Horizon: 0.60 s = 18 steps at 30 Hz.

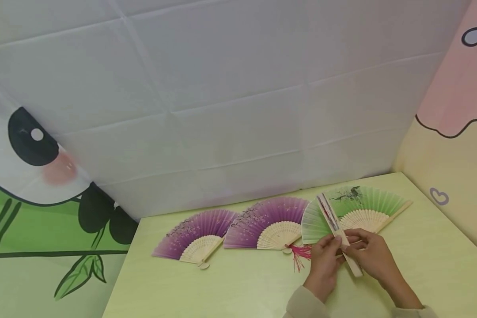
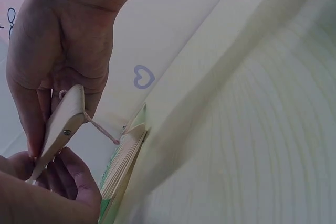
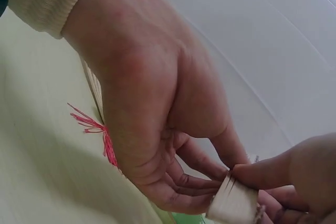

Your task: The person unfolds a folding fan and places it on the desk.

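Observation:
A folded fan (image 1: 328,211) with pale wooden ribs and a white, dark-patterned edge is held slanting over the table by both hands. My left hand (image 1: 323,261) pinches it from the left with thumb and fingers, and my right hand (image 1: 375,255) grips its lower part from the right. In the left wrist view, the fan's wooden end (image 2: 65,121) shows a metal rivet and a thin pinkish cord (image 2: 102,129). Just behind the hands lies an open green fan (image 1: 381,198) with a bird and branch print, partly covered by the folded fan.
Two open purple fans with blossom prints lie to the left, a left one (image 1: 206,225) and a middle one (image 1: 272,212). A red tassel (image 1: 300,252) hangs off the middle one near my left hand. A pale wall sheet (image 1: 238,123) stands behind the light yellow-green table (image 1: 238,291).

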Each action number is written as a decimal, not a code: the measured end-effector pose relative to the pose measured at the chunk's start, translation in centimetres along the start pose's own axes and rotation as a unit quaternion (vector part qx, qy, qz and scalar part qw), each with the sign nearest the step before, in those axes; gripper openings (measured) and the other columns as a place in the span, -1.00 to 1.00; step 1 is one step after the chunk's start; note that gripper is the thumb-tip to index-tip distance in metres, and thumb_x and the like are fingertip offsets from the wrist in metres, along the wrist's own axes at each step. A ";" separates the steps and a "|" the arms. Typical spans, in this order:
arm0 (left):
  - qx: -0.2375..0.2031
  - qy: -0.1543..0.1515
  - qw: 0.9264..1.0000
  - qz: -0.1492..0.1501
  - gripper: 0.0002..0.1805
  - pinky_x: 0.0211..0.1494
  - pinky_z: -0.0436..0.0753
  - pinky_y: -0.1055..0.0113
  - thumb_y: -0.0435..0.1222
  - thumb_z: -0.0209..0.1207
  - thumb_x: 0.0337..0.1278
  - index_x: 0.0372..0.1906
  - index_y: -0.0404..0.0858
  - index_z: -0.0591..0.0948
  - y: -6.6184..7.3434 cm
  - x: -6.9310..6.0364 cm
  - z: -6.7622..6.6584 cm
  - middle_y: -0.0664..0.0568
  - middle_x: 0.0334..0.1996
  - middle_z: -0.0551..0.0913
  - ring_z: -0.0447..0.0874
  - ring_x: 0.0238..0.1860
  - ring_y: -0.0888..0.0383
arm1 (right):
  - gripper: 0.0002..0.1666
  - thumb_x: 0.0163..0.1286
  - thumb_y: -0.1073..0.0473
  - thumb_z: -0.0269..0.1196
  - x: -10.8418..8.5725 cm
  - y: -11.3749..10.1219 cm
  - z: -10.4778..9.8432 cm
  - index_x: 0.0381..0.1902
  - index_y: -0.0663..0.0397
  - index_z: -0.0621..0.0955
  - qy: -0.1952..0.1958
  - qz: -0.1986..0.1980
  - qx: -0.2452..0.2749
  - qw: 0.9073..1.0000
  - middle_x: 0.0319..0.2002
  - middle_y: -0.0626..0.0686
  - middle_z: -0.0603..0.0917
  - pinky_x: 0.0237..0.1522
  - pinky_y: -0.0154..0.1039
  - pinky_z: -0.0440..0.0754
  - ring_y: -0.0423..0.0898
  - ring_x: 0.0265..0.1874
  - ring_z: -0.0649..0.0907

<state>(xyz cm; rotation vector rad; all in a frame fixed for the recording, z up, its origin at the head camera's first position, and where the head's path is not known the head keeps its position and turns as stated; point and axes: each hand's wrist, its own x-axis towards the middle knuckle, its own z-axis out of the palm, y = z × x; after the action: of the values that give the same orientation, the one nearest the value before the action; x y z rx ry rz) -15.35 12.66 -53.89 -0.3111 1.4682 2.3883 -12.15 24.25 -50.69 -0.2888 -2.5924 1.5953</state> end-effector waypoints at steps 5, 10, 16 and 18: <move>0.013 -0.007 1.000 0.010 -0.81 -0.23 0.70 0.38 -0.39 0.27 0.44 0.03 -0.38 0.71 0.5 -0.4 -0.8 -0.06 -0.22 0.72 0.65 -0.28 0.16 | -0.45 0.36 0.34 0.44 -0.1 -0.4 0.5 0.26 0.46 0.60 -0.005 -0.010 0.003 1.000 -0.15 0.15 0.74 -0.41 -0.31 0.66 -0.25 -0.33 0.68; 0.032 -0.019 0.999 0.029 -0.80 -0.24 0.71 0.39 -0.40 0.27 0.43 0.03 -0.38 0.74 0.8 -0.7 -1.6 -0.05 -0.22 0.70 0.67 -0.28 0.19 | -0.47 0.55 0.29 0.28 0.2 -0.8 1.0 0.35 0.49 0.52 -0.024 0.008 0.041 0.999 -0.15 0.17 0.71 -0.36 -0.29 0.75 -0.27 -0.32 0.70; 0.044 -0.022 0.998 0.050 -0.75 -0.25 0.74 0.39 -0.45 0.26 0.41 0.10 -0.43 0.72 1.1 -0.9 -2.4 -0.06 -0.18 0.63 0.69 -0.27 0.19 | -0.48 0.60 0.28 0.23 0.2 -1.0 1.7 0.37 0.51 0.48 -0.045 0.037 0.081 0.995 -0.07 0.19 0.69 -0.32 -0.25 0.79 -0.25 -0.25 0.72; 0.047 -0.021 0.997 0.057 -0.71 -0.25 0.76 0.39 -0.47 0.26 0.40 0.14 -0.46 0.70 1.3 -1.0 -2.7 -0.07 -0.17 0.61 0.67 -0.27 0.20 | -0.48 0.59 0.29 0.23 0.2 -1.1 1.9 0.36 0.52 0.47 -0.045 0.042 0.098 0.993 -0.10 0.17 0.68 -0.33 -0.24 0.79 -0.25 -0.27 0.71</move>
<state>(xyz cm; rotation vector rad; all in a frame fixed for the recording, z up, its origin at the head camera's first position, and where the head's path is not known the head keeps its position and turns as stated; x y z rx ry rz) -14.88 9.56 -53.74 -0.1586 1.6117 2.3878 -12.80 22.16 -50.59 -0.3231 -2.4916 1.9167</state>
